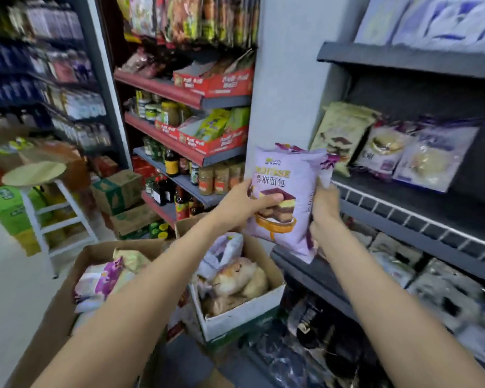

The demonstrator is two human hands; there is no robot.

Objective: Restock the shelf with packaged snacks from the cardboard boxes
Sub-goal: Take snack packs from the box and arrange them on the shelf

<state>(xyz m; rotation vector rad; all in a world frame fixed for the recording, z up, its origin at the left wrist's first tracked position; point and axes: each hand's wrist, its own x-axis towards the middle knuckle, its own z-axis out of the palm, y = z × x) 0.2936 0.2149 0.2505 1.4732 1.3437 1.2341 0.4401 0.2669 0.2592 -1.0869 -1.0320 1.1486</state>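
A lilac snack bag (291,175) with a layered cake picture is held upright in front of the dark grey shelf (403,211). My left hand (247,204) grips its left edge, thumb across the front. My right hand (324,208) holds its right edge from behind. Several similar packs (389,148) lean at the back of that shelf. Below my arms stand two open boxes: a brown cardboard box (67,289) with purple and yellow packs, and a white-sided box (244,312) with bread-like packs.
A white stool (37,175) with a round wooden seat stands at left beside green cartons. Red shelves (165,88) with jars, bottles and red trays fill the middle. Lower shelf tiers (403,275) on the right hold more packs. A white pillar (286,79) stands between the two racks.
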